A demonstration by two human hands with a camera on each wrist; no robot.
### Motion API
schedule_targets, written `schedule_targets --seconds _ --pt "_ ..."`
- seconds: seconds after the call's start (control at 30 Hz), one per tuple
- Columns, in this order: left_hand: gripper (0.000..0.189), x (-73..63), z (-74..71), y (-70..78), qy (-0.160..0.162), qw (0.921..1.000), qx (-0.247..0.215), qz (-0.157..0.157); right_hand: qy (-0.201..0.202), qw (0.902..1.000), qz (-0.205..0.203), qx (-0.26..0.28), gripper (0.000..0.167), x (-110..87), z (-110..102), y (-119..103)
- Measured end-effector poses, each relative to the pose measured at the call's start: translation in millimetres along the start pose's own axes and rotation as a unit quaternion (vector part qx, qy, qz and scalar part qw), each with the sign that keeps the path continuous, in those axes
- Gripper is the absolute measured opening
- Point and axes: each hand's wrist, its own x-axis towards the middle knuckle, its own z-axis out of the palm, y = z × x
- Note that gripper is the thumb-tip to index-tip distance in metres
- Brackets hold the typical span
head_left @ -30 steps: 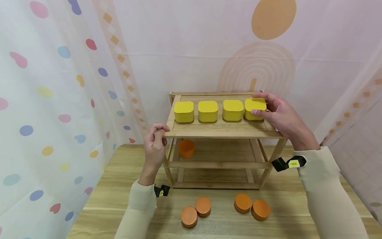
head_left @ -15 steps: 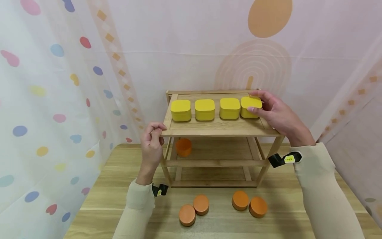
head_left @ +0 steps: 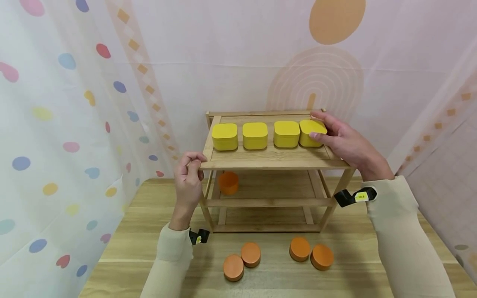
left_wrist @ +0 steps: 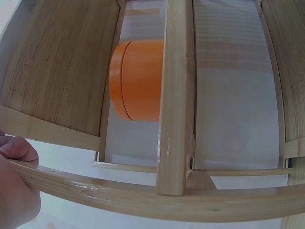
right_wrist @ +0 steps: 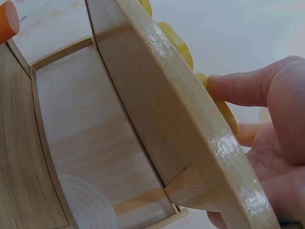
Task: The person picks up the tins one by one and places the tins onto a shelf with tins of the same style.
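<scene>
**Gripping a pale wooden three-tier rack (head_left: 275, 165) at left, pinching a rounded-square yellow box (head_left: 310, 127) at right**

Apparently setting the right-hand end of a row, and probably calling next for even spacing and a clean release.

Curling the left hand (head_left: 189, 180) closed around the top board's front left corner, presumably for steadying. Leaving a squat round orange container (head_left: 228, 183) untouched on the middle shelf, toward the left. Resting two short orange cylinders (head_left: 233, 267) on the wood-grain tabletop (head_left: 149, 198) in front. Lining up three matching yellow boxes (head_left: 255, 135) along the top board. Resting two further orange cylinders (head_left: 322, 257) farther right. Finally, holding the end box on that board, perhaps touching its neighbour, and spanning just its depth with the right hand (head_left: 349, 144), pressing thumb in front and fingers behind.
</scene>
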Motion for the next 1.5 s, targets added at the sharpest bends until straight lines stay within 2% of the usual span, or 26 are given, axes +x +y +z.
schedule_targets --seconds 0.67,1.17,1.3,1.5 --pt "0.021 -2.4 0.8 1.0 -0.003 0.9999 0.010 -0.002 -0.004 0.9999 0.000 0.014 0.067 -2.7 -0.7 0.3" --pt "0.021 -4.5 -1.8 4.2 0.002 0.9999 0.010 -0.001 0.019 0.9993 -0.001 0.031 0.063 -3.0 1.8 1.1" --pt "0.021 -4.5 -2.7 4.6 0.003 0.9999 0.009 -0.005 0.043 0.9982 0.000 0.042 0.062 -4.1 1.3 0.7" --pt "0.021 -1.4 -3.5 4.0 0.009 0.9998 0.015 -0.009 0.100 0.9917 -0.042 0.069 0.056 -3.4 3.3 1.2"
